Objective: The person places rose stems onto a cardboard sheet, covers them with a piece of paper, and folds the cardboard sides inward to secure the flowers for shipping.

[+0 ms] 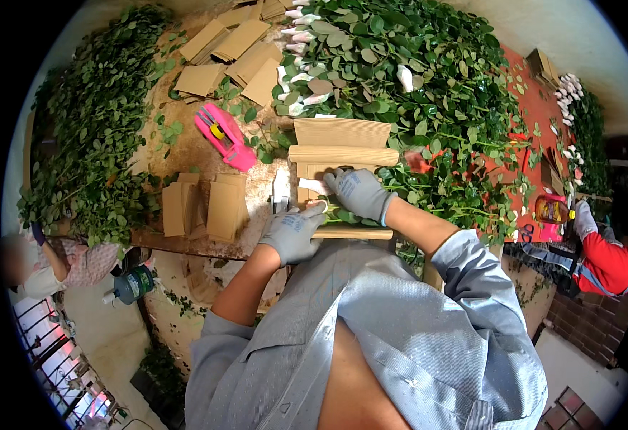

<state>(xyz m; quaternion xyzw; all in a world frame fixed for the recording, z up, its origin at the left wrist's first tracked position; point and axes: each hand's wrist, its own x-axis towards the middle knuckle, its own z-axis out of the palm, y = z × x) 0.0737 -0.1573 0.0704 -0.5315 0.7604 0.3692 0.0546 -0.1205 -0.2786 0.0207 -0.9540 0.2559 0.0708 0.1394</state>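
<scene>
Both my hands wear grey gloves and work close together at the table's near edge. My right hand [359,193] curls over leafy stems, its fingers closed at the base of a white-wrapped flower bud [315,186]. That bud points left over a piece of cardboard [307,172]. Just left and nearer, my left hand [292,233] is closed, its fingertips by a small pale end; what they grip is mostly hidden. Behind the hands lies a corrugated cardboard sheet [343,132] with a rolled edge [343,155]. Another cardboard edge [353,233] runs in front of my waist.
A pink tape dispenser [225,137] lies left of the hands. Cardboard stacks [226,208] stand nearby, with more cardboard pieces [241,39] behind. Leafy stems with white-wrapped buds [400,64] fill the back; more foliage [95,129] lies left. People [608,261] stand at both sides.
</scene>
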